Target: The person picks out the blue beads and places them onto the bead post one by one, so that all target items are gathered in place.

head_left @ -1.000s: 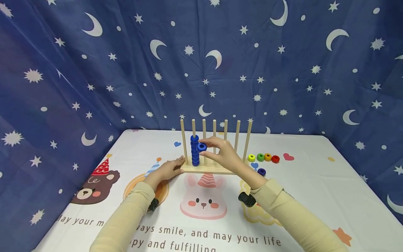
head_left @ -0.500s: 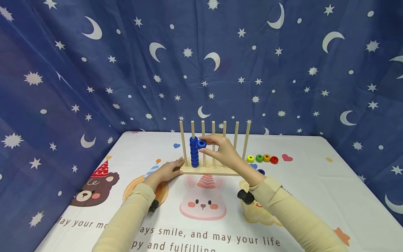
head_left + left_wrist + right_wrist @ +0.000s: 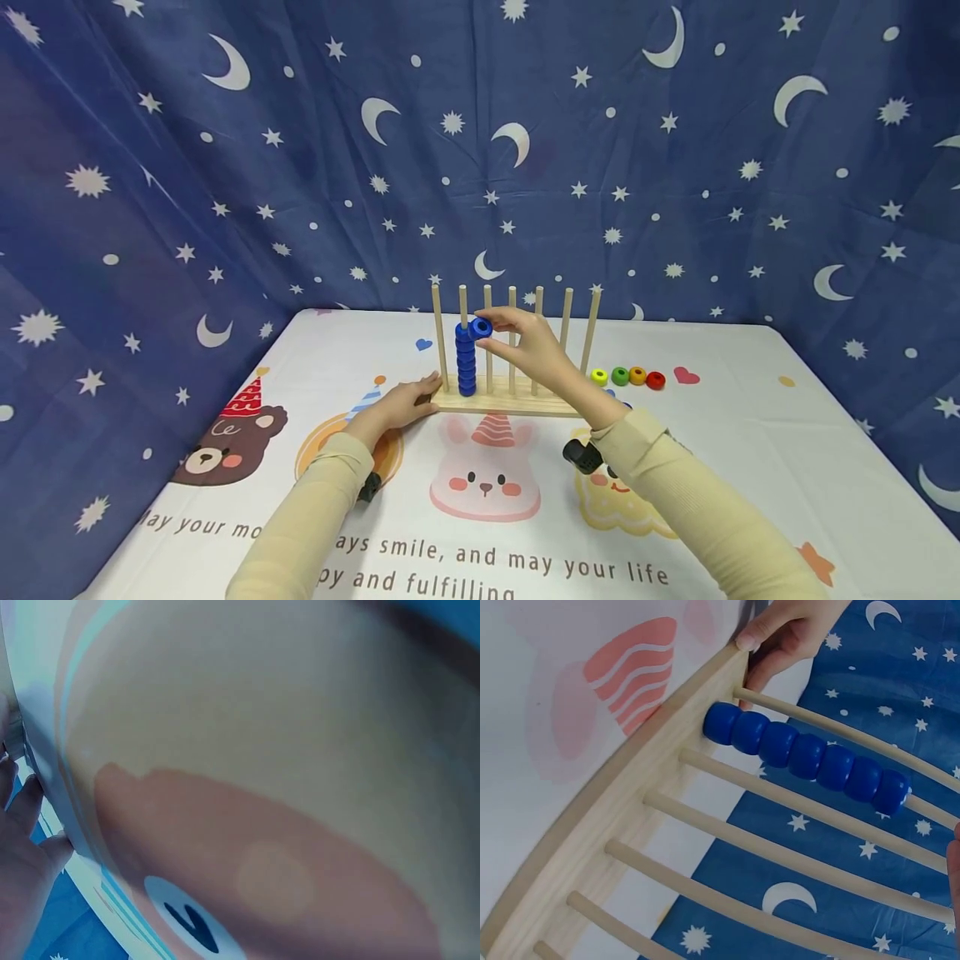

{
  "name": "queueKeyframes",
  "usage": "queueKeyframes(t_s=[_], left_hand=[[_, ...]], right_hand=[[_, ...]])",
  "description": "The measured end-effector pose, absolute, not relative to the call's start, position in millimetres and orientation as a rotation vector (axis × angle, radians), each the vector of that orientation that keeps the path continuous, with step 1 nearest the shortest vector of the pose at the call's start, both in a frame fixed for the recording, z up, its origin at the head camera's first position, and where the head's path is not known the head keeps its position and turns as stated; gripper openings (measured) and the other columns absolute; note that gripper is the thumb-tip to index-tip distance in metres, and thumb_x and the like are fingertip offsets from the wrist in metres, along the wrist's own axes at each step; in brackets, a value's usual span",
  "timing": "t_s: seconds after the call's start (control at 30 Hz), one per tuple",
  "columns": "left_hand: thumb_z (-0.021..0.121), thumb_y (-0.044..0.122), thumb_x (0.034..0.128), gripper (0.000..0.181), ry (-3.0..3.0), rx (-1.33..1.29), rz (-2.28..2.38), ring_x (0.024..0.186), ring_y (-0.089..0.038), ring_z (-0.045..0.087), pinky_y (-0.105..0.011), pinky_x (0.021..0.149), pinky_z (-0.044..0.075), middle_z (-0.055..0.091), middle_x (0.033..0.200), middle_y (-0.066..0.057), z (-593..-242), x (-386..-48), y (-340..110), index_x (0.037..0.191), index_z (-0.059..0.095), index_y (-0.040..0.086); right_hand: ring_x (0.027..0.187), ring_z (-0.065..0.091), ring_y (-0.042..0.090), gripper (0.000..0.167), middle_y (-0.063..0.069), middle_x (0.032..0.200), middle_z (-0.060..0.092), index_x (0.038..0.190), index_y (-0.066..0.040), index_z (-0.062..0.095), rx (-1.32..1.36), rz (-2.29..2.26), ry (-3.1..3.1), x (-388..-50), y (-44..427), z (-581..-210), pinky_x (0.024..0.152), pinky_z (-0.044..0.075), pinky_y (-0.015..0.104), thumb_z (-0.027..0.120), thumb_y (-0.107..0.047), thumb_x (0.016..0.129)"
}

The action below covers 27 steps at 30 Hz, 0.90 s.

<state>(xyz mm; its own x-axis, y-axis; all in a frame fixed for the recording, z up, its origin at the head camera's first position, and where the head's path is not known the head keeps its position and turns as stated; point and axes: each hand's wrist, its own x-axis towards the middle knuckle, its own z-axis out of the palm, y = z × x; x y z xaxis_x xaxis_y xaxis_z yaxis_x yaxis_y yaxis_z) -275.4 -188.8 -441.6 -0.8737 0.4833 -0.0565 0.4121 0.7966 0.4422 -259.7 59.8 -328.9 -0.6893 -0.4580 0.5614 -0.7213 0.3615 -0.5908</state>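
A wooden bead stand has a flat base (image 3: pixel 510 405) and a row of several upright pegs. Several blue beads (image 3: pixel 467 367) are stacked on its second peg from the left, seen sideways in the right wrist view. My right hand (image 3: pixel 531 346) pinches one loose blue bead (image 3: pixel 482 328) between thumb and fingers. That bead is tilted, its hole facing the head camera, right beside the top of the stack and below the peg's tip. My left hand (image 3: pixel 401 404) grips the base's left end, thumb in front and fingers behind, as the right wrist view shows.
Right of the stand lie a yellow bead (image 3: pixel 599 377), a green bead (image 3: pixel 619 377), an orange bead (image 3: pixel 637 376) and a red bead (image 3: pixel 656 381). Another blue bead there is mostly hidden by my right wrist. A starry blue curtain (image 3: pixel 570 150) hangs behind the table (image 3: pixel 735 433).
My right hand has raised the loose blue bead slightly, from beside the stack's upper part to its top. The left hand has stayed at the base's end.
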Motion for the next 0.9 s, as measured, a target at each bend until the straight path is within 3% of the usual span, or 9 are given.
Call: queueKeyframes(t_s=[0.67, 0.9], left_hand=[[0.053, 0.018, 0.0957, 0.053, 2.820, 0.707, 0.656, 0.135, -0.044, 0.034, -0.059, 0.112, 0.024, 0.029, 0.150, -0.023, -438, -274, -188, 0.142, 0.037, -0.003], [0.054, 0.018, 0.0952, 0.053, 2.803, 0.707, 0.680, 0.136, -0.042, 0.032, -0.054, 0.113, 0.026, 0.029, 0.150, -0.022, -440, -274, -189, 0.141, 0.038, -0.003]], right_hand=[[0.101, 0.066, 0.029, 0.035, 0.018, 0.110, 0.067, 0.116, 0.004, 0.059, 0.978, 1.298, -2.338, -274, 48, -316, 0.093, 0.053, 0.034, 0.069, -0.008, 0.084], [0.100, 0.067, 0.028, 0.037, 0.018, 0.111, 0.068, 0.117, 0.003, 0.059, 0.987, 1.320, -2.321, -276, 49, -310, 0.092, 0.053, 0.036, 0.069, -0.009, 0.084]])
